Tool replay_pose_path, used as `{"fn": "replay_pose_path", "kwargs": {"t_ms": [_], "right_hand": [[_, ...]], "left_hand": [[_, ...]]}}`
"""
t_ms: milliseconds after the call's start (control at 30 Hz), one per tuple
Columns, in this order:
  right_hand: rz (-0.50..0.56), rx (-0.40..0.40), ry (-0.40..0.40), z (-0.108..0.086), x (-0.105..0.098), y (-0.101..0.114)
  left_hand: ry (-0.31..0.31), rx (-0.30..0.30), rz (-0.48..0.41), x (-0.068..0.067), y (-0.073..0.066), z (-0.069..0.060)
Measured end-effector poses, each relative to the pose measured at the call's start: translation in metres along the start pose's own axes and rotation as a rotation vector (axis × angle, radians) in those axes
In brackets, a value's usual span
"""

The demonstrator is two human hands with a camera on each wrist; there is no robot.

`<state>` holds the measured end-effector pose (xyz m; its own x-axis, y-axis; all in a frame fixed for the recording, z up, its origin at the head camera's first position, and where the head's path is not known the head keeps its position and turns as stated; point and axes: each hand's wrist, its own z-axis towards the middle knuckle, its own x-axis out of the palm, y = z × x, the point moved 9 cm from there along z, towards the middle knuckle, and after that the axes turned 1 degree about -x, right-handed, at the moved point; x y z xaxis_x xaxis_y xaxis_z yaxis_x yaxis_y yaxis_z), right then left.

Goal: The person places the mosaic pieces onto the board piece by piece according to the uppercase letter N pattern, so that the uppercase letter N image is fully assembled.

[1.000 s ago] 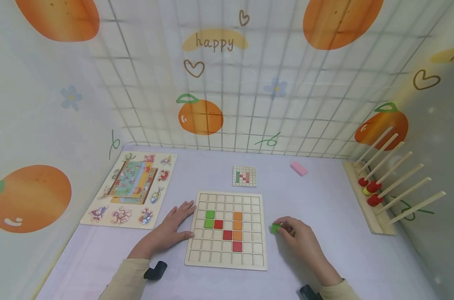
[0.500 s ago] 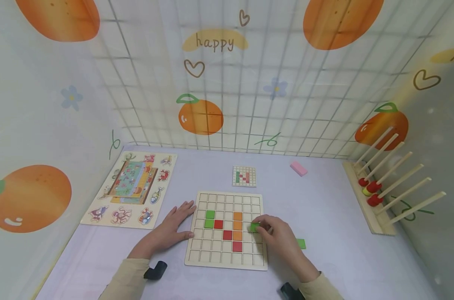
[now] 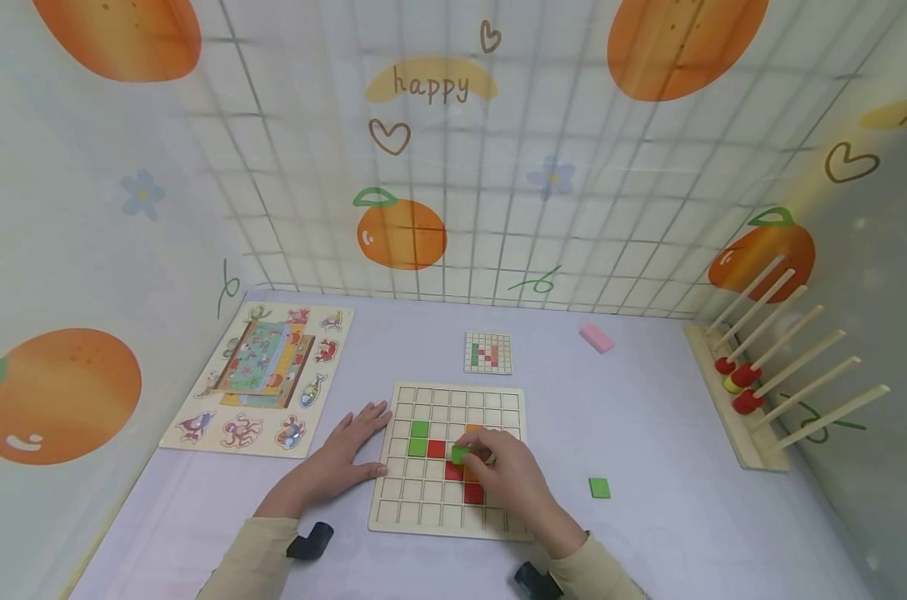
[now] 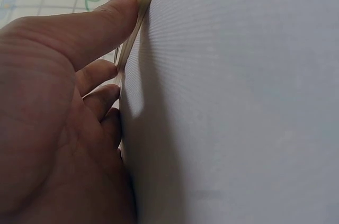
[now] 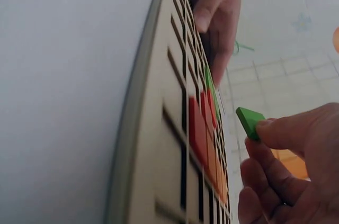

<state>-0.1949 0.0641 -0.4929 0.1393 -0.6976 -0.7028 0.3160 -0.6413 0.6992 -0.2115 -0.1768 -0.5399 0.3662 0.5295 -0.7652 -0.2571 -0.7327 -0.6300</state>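
My right hand pinches a green square tile between thumb and fingers, held above the wooden grid board. In the head view it covers part of the orange tiles. Set in the board are two green tiles, several red tiles running diagonally, and orange tiles. My left hand lies with fingers spread at the board's left edge, its thumb and fingertips touching that edge. Another green tile lies on the table right of the board.
A small pattern card lies behind the board, with a pink block to its right. At far left is a sea-animal puzzle board with pictures stacked on it. A wooden peg rack with red and yellow beads stands at far right.
My right hand has carried the green tile leftward from beside the board to over its middle. The loose green tile at right has come into view. My left hand has stayed still.
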Motion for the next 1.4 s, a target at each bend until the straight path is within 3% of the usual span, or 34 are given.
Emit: {"fn": "replay_pose_path", "kwargs": {"t_ms": [500,767,1400], "right_hand": [[-0.042,-0.074,0.044,0.013,0.041,0.034],[-0.122,-0.058,0.069,0.016,0.057,0.037],[-0.287,-0.078,0.003,0.015,0.057,0.044]], "left_hand": [[-0.01,0.013,-0.018,-0.001,-0.001,-0.001],[-0.01,0.018,-0.021,-0.001,-0.003,-0.001],[-0.009,0.011,-0.015,-0.001,-0.001,0.0]]}}
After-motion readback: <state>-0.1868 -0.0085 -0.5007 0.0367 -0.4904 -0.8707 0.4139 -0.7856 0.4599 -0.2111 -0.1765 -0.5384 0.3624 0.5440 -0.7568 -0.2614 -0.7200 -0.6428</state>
